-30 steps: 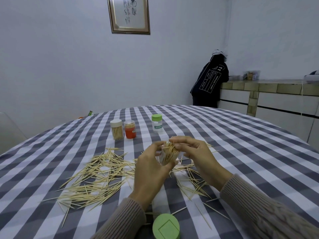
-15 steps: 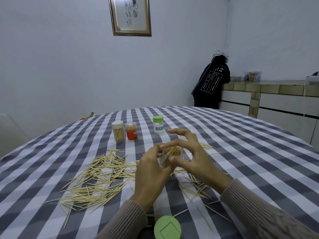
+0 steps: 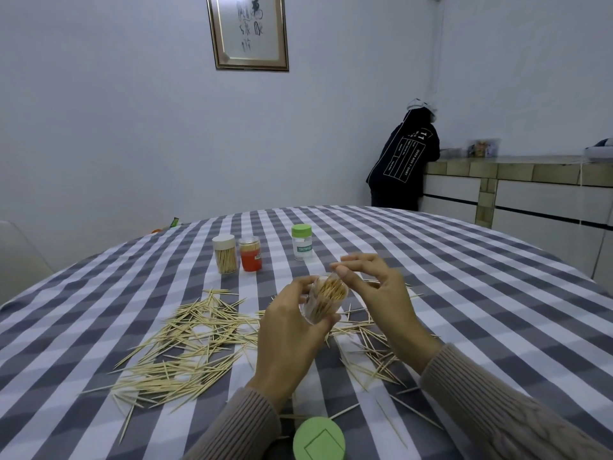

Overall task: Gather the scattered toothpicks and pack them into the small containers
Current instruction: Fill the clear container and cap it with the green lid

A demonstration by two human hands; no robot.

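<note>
Left hand: the left hand point(image 3: 288, 333) is curled around a small clear container point(image 3: 319, 302) and holds it tilted above the table, with the open mouth turned to the right and far side.
Container in hand: it is filled with toothpicks, and their tips show at the mouth.
Right hand: the right hand point(image 3: 381, 298) is just beside the mouth of the container, the thumb and forefinger close together, the other fingers loosely spread; I cannot tell if it pinches a toothpick.
Scattered toothpicks: the big pile of toothpicks point(image 3: 185, 346) lies on the checked tablecloth point(image 3: 481, 293) to the left of the hands, and a smaller group lies under and right of the hands.
Green lid: a green lid point(image 3: 319, 438) lies at the near edge, between the two sleeves.
Far containers: a white-capped jar point(image 3: 225, 254) with toothpicks, an orange jar point(image 3: 250, 254) just beside it, and a green-capped bottle point(image 3: 302, 242) further right, all upright.
Background: a person in a dark jacket point(image 3: 404, 161) stands at a counter, and a framed picture point(image 3: 248, 31) hangs on the wall.
</note>
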